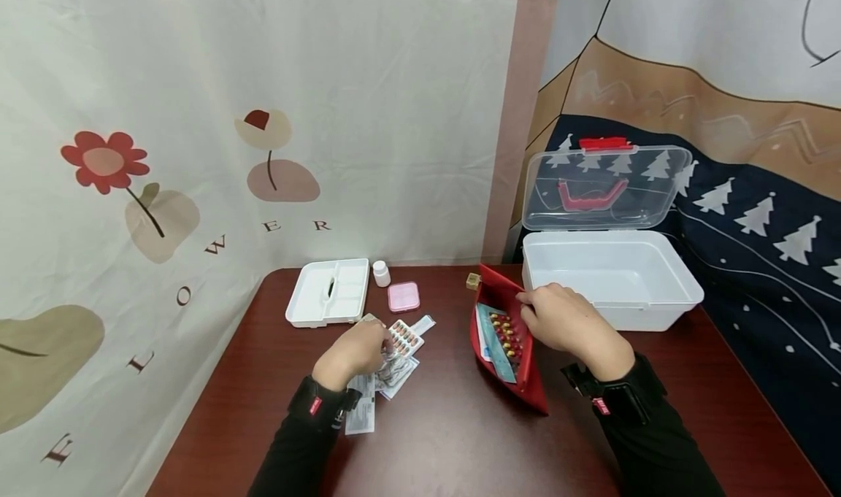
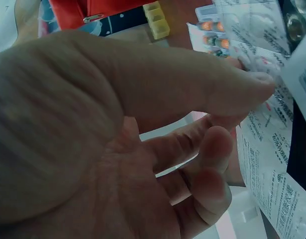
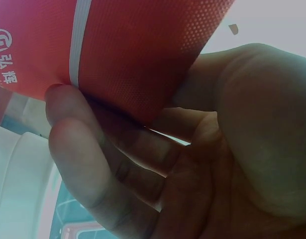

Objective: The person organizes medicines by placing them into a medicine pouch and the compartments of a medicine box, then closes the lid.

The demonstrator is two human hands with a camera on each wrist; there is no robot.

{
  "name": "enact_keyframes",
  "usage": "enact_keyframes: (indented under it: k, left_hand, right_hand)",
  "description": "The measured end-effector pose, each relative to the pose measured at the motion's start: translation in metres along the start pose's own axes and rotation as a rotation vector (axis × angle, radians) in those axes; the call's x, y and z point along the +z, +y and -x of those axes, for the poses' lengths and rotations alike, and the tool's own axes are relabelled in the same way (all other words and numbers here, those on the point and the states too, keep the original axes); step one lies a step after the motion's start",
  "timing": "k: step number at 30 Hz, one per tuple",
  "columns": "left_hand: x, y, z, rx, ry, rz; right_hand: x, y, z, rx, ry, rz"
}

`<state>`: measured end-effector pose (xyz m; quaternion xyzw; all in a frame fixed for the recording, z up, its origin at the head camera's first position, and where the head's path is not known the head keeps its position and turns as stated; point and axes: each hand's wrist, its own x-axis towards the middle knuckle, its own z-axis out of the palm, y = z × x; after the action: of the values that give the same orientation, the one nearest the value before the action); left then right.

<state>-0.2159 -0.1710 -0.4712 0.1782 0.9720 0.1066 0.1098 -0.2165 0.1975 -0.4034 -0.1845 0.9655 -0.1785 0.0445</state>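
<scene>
On the left side of the table, my left hand (image 1: 355, 352) is at a loose pile of blister packs (image 1: 406, 340). Thumb and index finger pinch a silver foil blister pack (image 2: 266, 127) with printed text, seen in the left wrist view. My right hand (image 1: 570, 323) grips the right edge of a red pouch (image 1: 534, 386), which stands with its mouth open. Inside the pouch lie a blister pack of red and yellow capsules (image 1: 506, 335) and a pale blue packet (image 1: 496, 344). White lettering marks the pouch's side (image 3: 128, 55) in the right wrist view.
Behind the pile are a white compartment case (image 1: 348, 285), a small white bottle (image 1: 381, 274) and a pink box (image 1: 404, 297). A yellowish pill box (image 1: 473, 282) sits by the pouch. At back right stands a white bin (image 1: 611, 263), its clear lid (image 1: 604, 183) raised.
</scene>
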Motion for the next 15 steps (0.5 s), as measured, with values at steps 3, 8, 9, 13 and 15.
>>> enact_keyframes:
  k: [3, 8, 9, 13, 15]
  left_hand:
    - [0.002, 0.002, -0.001, 0.002, -0.015, -0.009]
    - [0.005, 0.006, -0.004, 0.001, -0.006, -0.035]
    - [0.006, 0.007, -0.004, 0.001, 0.001, -0.043]
    - [0.009, 0.010, -0.004, -0.004, 0.015, -0.064]
    - [0.009, 0.011, -0.004, -0.002, 0.024, -0.077]
  right_hand:
    - [0.000, 0.000, 0.000, 0.002, -0.002, -0.006]
    - [0.000, 0.000, 0.001, 0.002, 0.004, -0.011]
    - [0.000, 0.000, 0.001, 0.002, 0.004, -0.011]
    - [0.000, 0.001, 0.001, -0.002, 0.011, -0.009]
    - [0.000, 0.001, 0.001, -0.002, 0.011, -0.011]
